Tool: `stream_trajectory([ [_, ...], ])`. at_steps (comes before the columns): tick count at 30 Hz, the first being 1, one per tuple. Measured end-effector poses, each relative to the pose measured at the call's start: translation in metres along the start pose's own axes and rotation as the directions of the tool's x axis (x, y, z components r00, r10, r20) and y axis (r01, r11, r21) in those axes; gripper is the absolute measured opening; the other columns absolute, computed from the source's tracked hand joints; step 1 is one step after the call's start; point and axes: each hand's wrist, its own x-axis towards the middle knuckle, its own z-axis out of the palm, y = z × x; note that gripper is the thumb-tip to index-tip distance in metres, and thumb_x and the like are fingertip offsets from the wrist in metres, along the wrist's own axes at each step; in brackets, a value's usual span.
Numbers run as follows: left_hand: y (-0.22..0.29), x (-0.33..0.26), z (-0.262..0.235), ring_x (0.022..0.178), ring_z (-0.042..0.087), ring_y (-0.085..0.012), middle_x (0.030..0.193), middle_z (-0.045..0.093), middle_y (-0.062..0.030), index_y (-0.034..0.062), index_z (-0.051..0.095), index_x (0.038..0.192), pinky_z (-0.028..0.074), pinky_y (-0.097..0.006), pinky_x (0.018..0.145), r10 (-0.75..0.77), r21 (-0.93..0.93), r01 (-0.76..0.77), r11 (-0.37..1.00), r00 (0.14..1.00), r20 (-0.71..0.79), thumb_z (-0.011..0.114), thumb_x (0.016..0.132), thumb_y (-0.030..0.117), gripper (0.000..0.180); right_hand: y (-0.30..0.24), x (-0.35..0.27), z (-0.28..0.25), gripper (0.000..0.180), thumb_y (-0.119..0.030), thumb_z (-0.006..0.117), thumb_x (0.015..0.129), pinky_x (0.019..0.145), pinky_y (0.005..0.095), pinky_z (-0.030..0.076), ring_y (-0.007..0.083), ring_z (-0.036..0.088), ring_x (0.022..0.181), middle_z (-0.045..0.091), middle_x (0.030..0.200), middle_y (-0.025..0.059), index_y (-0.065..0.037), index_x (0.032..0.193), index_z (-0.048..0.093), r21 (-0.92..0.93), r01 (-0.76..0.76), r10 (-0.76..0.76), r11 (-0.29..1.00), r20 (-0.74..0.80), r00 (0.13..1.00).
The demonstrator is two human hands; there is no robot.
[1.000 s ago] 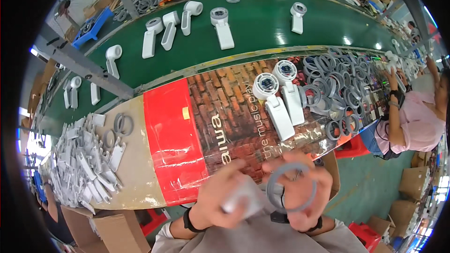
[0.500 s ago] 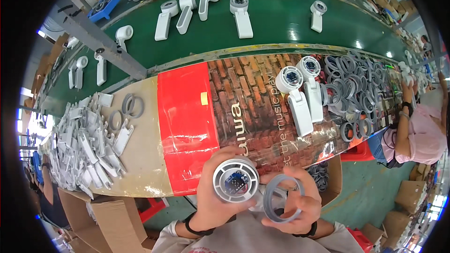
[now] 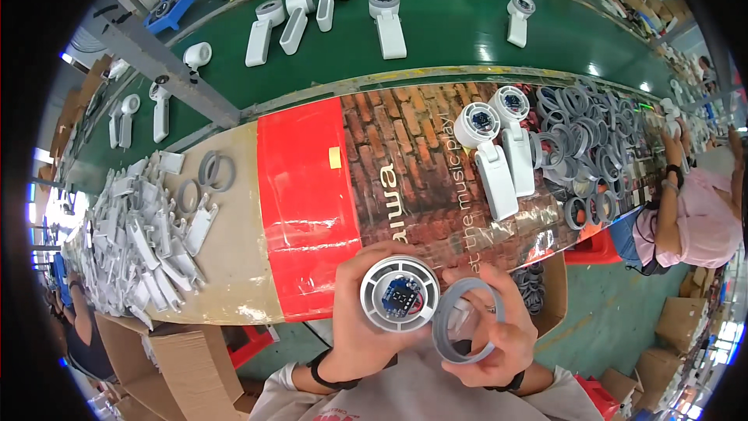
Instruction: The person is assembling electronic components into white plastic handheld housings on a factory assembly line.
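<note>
Left hand [image 3: 354, 320] grips white round unit [image 3: 399, 294] (open face up); right hand [image 3: 499, 335] pinches grey ring [image 3: 467, 331] edgewise.

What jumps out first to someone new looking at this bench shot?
Low in the centre, the left hand holds a round white housing showing a blue circuit board, while the right hand holds a grey ring beside it. Behind lies a red and brick-patterned sheet, with a green conveyor belt carrying white handled parts beyond.
</note>
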Motion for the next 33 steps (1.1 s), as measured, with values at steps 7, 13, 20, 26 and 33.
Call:
stream_trajectory([
  [7,0.014,-0.002,0.008,0.098,0.056,-0.0331,0.117,0.048,-0.0222,-0.0027,0.042,0.118,0.050,-0.039,0.077,0.322,0.633,-0.303,0.712,0.942,0.089,0.080,0.065,0.012,0.067,-0.010,0.014,0.001,0.050,-0.003,0.077,0.065,0.085,0.0438,0.050,0.0436,0.053,0.110,0.038,0.131,0.0289,-0.008,0.111,0.058,-0.256,0.034,-0.010,0.966,0.096,0.995],
  [13,0.022,0.014,0.001,0.096,0.055,-0.0387,0.107,0.055,-0.0206,-0.0043,0.052,0.110,0.048,-0.043,0.074,0.382,0.844,-0.454,0.285,0.862,0.334,0.081,0.059,0.021,0.064,-0.004,0.032,-0.001,0.058,-0.027,0.081,0.059,0.080,0.0350,0.050,0.0344,0.062,0.096,0.050,0.125,0.0225,-0.007,0.109,0.061,-0.342,-0.044,0.123,0.939,0.214,0.969],
  [20,0.022,0.026,0.001,0.102,0.045,-0.0370,0.106,0.056,-0.0176,-0.0050,0.055,0.103,0.040,-0.046,0.079,0.400,0.670,-0.694,0.263,0.710,0.579,0.080,0.054,0.018,0.060,0.039,0.059,-0.005,0.036,-0.017,0.048,0.079,0.067,0.0332,0.045,0.0289,0.058,0.074,0.056,0.088,0.0187,0.006,0.106,0.050,0.191,-0.188,0.145,0.963,0.219,0.965],
  [26,0.022,0.030,-0.006,0.101,0.051,-0.0315,0.107,0.056,-0.0162,-0.0013,0.057,0.103,0.039,-0.044,0.080,0.373,0.737,-0.557,0.383,0.823,0.428,0.069,0.068,0.037,0.053,0.033,0.051,0.008,0.041,-0.032,0.044,0.093,0.074,0.0286,0.044,0.0148,0.056,0.088,0.059,0.098,0.0111,0.001,0.117,0.043,0.445,-0.498,0.465,0.744,0.192,0.865],
  [33,-0.006,0.046,-0.033,0.079,0.060,-0.0326,0.090,0.060,-0.0191,-0.0045,0.060,0.088,0.050,-0.037,0.065,0.509,0.478,-0.527,0.703,0.842,0.180,0.048,0.086,0.049,0.055,0.003,0.008,0.011,0.037,-0.029,0.036,0.099,0.062,0.0333,0.051,0.0167,0.061,0.067,0.060,0.094,0.0098,-0.002,0.124,0.039,0.583,-0.766,0.614,-0.271,0.718,0.328],
])
